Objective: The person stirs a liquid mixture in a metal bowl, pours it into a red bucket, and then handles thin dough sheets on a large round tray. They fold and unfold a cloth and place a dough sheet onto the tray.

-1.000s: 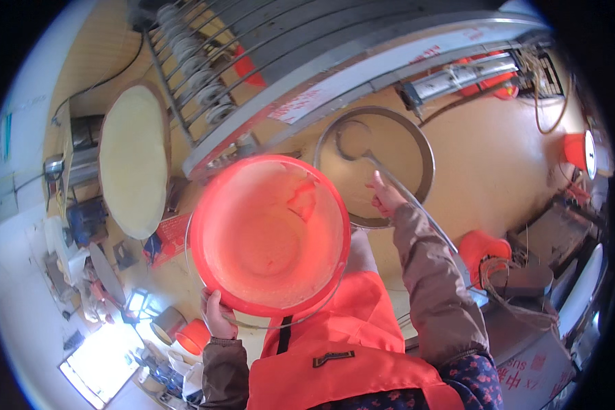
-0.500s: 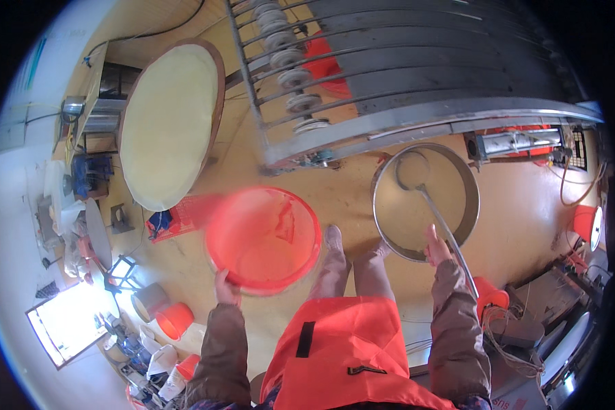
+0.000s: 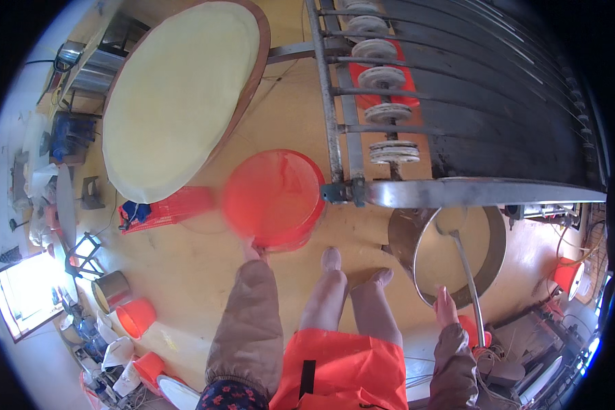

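Note:
My left hand [image 3: 253, 250] grips the near rim of a red plastic bucket [image 3: 275, 197], which is low over the yellow floor beside the metal frame's corner. My right hand [image 3: 445, 306] holds the long thin handle of a metal ladle [image 3: 466, 273]; its bowl rests inside a wide round metal basin [image 3: 488, 258] filled with pale liquid. My bare feet [image 3: 352, 268] stand between bucket and basin. An orange apron [image 3: 342, 372] hangs below me.
A big round tray [image 3: 178, 96] coated pale yellow lies at upper left. A dark metal rack with rods and white pulleys [image 3: 389, 89] spans the top right. A red flat crate [image 3: 171, 205], small red buckets [image 3: 135, 318] and a metal pot [image 3: 111, 290] sit at left.
The red bucket has gone down from close to my chest to near the floor and further from me. My right hand stays on the ladle handle at the basin.

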`<move>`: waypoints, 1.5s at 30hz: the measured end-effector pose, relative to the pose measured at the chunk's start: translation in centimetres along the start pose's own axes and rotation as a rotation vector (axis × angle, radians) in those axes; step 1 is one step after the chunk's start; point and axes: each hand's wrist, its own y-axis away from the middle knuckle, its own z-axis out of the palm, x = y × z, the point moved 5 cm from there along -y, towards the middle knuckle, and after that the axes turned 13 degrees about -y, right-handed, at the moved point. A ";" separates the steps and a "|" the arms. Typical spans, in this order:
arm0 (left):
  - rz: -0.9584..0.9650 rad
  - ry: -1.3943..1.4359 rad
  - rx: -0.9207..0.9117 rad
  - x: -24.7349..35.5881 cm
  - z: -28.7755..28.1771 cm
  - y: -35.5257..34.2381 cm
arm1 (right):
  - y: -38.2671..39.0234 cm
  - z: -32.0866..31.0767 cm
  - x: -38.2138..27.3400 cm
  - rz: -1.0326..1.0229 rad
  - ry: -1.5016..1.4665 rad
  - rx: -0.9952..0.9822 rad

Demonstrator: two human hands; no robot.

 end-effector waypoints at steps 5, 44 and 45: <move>-0.398 0.028 -0.187 -10.5 -2.9 -2.9 | -1.2 0.0 2.2 -0.074 0.215 0.066; -0.458 -1.164 -1.217 -31.3 23.1 52.3 | 8.6 -20.5 3.0 -0.383 0.149 0.179; -0.622 -1.045 -1.219 -31.6 23.1 53.0 | 10.0 -19.6 2.2 -0.406 0.064 0.096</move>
